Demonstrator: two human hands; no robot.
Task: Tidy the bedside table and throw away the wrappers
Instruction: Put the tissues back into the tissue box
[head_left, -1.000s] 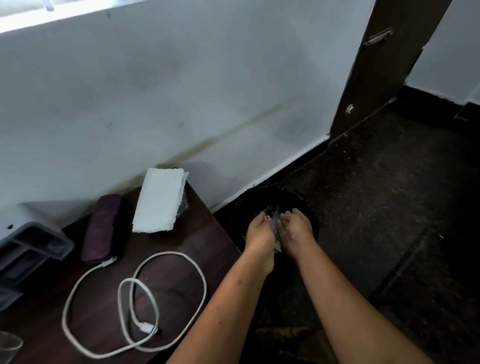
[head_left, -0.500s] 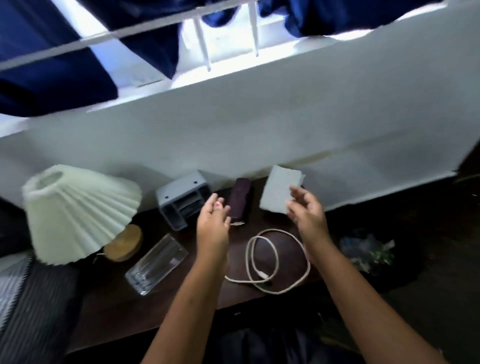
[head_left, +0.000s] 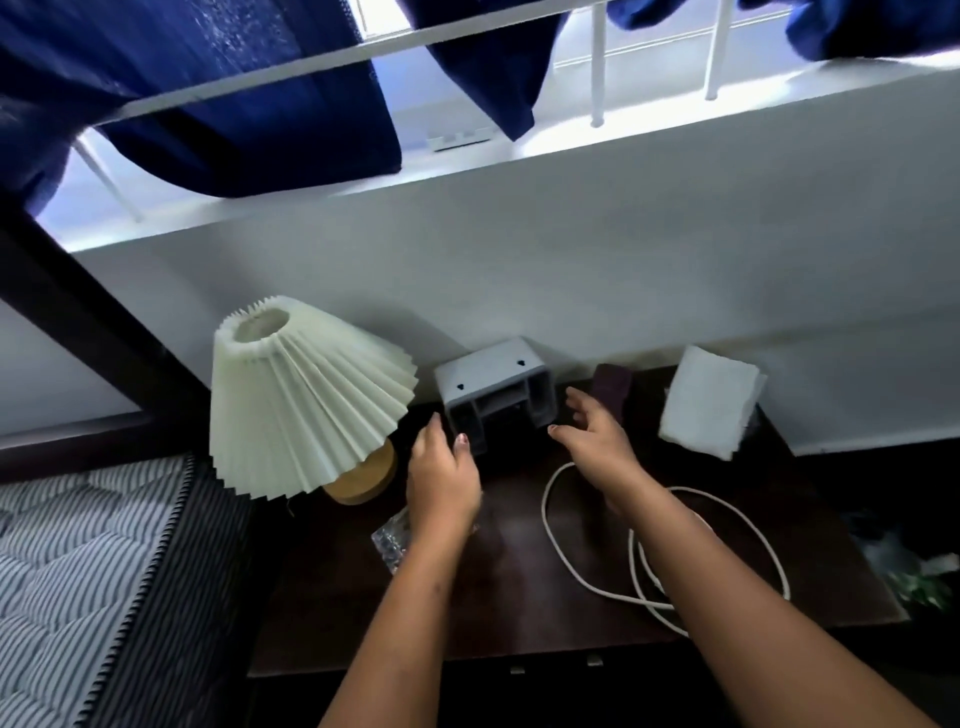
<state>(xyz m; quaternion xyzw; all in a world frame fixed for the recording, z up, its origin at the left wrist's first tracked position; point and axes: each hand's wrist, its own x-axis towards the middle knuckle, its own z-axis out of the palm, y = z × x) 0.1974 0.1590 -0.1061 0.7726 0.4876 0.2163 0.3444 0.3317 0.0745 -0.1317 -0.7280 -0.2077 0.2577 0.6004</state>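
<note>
A grey plastic organiser (head_left: 493, 392) lies tipped on its side at the back of the dark wooden bedside table (head_left: 519, 618). My left hand (head_left: 441, 475) is open just left of it and my right hand (head_left: 592, 434) is open just right of it; neither touches it. A white cable (head_left: 556, 540) lies looped under my right forearm. A purple case (head_left: 613, 387) lies behind my right hand. A clear glass tumbler (head_left: 392, 538) lies on its side, partly hidden by my left wrist. Crumpled wrappers (head_left: 909, 566) sit in a dark bin at the right.
A pleated white lamp (head_left: 301, 400) on a wooden base (head_left: 363, 478) stands at the table's left. A white notepad (head_left: 709, 408) lies at the back right. A striped mattress (head_left: 93, 571) borders the table on the left. A white wall and a barred window with blue curtains (head_left: 234, 88) rise behind.
Both hands were together over the bin with wrappers a second ago. They have come up empty and moved left across the table to either side of the grey organiser. The view has swung left.
</note>
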